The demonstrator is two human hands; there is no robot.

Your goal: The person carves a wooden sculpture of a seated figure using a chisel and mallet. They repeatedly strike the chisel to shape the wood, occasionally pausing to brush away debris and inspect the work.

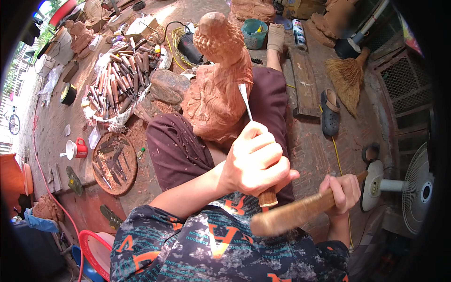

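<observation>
A reddish-brown wooden statue (pixel 213 98) with a round, knobby-haired head stands between my bent legs. My left hand (pixel 258 162) is wrapped round a chisel (pixel 245 97); its bright blade rests against the statue's right side, and the butt of its wooden handle sticks out below my fist. In my right hand (pixel 343 192), the fingers close round the thin end of a wooden mallet (pixel 293 214). The mallet's thick end, slightly blurred, lies just below the chisel's butt, with a small gap apparent between them.
Many wooden-handled chisels (pixel 120 77) lie heaped at the left. Nearer are a round board (pixel 115 164) of loose blades and a red-and-white mug (pixel 77 149). A plank (pixel 303 84), dark clog (pixel 330 113), straw broom (pixel 347 75) and fan (pixel 418 188) stand or lie at the right.
</observation>
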